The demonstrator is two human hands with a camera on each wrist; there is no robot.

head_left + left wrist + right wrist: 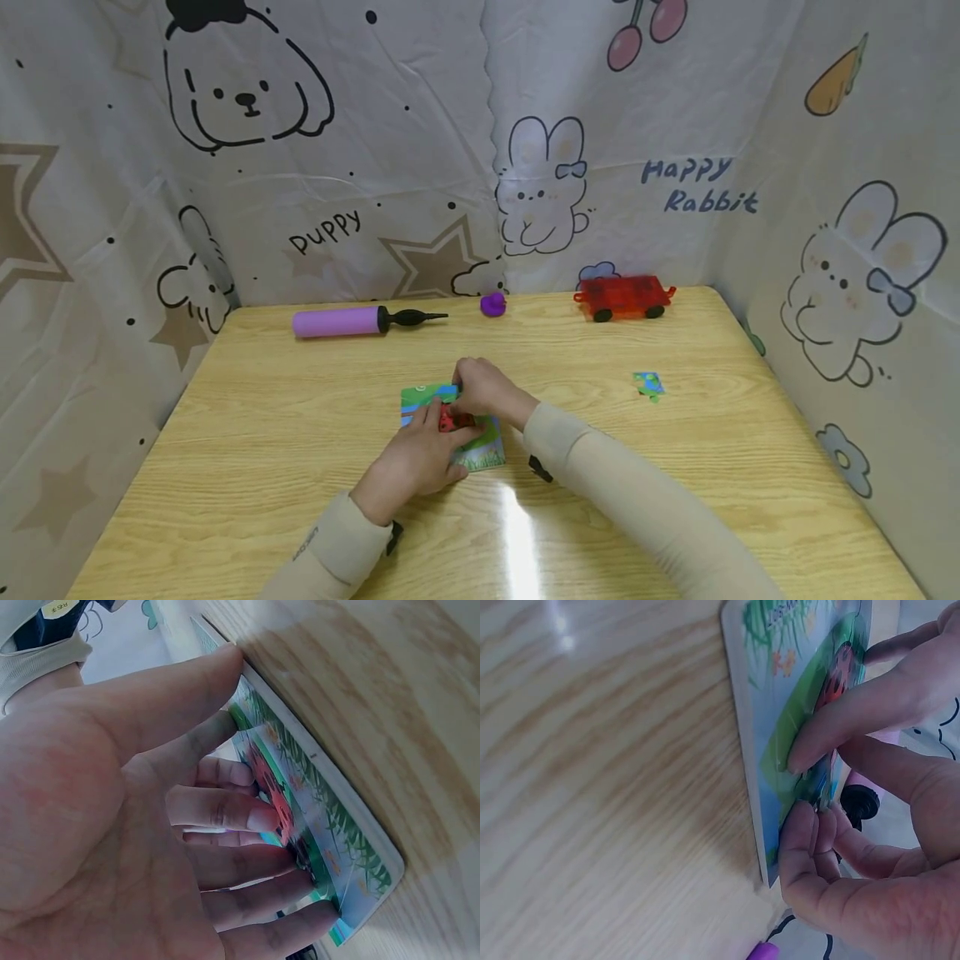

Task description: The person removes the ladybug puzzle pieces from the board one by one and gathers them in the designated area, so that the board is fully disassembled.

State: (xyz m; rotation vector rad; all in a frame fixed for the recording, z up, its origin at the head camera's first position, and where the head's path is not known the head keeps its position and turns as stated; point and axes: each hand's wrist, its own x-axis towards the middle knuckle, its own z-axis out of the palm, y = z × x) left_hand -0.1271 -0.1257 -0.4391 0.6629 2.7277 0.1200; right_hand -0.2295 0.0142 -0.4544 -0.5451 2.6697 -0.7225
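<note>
The bench (pixel 300 467) has a smooth wood-grain surface, glossy enough to mirror light. The puzzle (pixel 483 454) looks like printed card, smooth with a slight sheen. The cart (pixel 626 296) is shiny see-through plastic, the pump (pixel 337 322) smooth plastic. The curtain (pixel 420 100) is creased, faintly shiny sheeting; the sleeves (pixel 637 483) look matt cloth.

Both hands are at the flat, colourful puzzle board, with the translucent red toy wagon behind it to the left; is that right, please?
Not quite: the head view shows the red toy wagon behind the puzzle board to the right, not left.
</note>
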